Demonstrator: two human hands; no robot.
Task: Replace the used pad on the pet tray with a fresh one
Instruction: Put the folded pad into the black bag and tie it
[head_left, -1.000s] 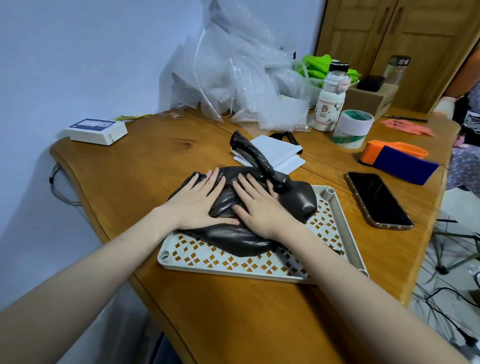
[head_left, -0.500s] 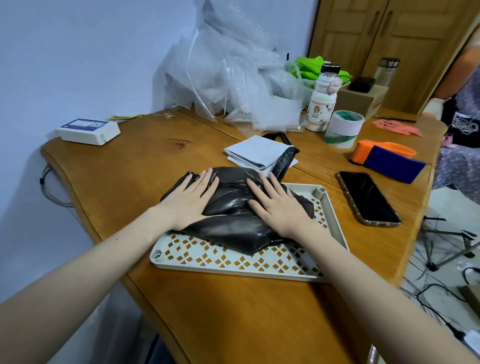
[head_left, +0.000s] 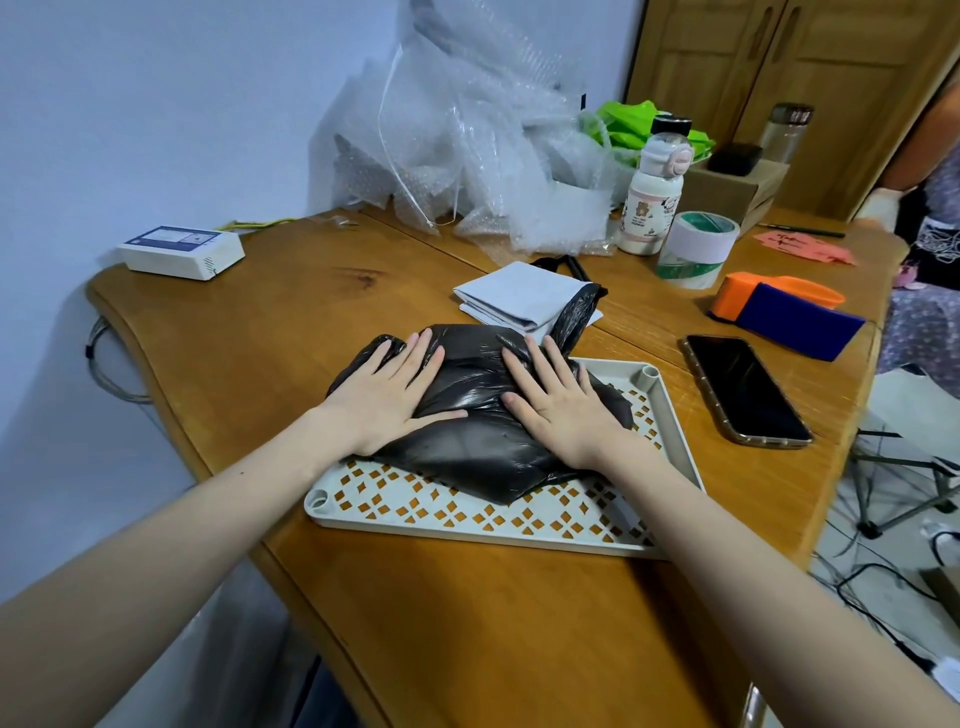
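I see open wooden table (head_left: 249, 332) to the left of the pet tray (head_left: 467, 514) and bare wood in front of it. Behind the tray, a folded white pad (head_left: 519, 299) lies close, with bubble wrap (head_left: 467, 156) piled beyond. A phone (head_left: 743, 389) lies just right of the tray, narrowing that side.
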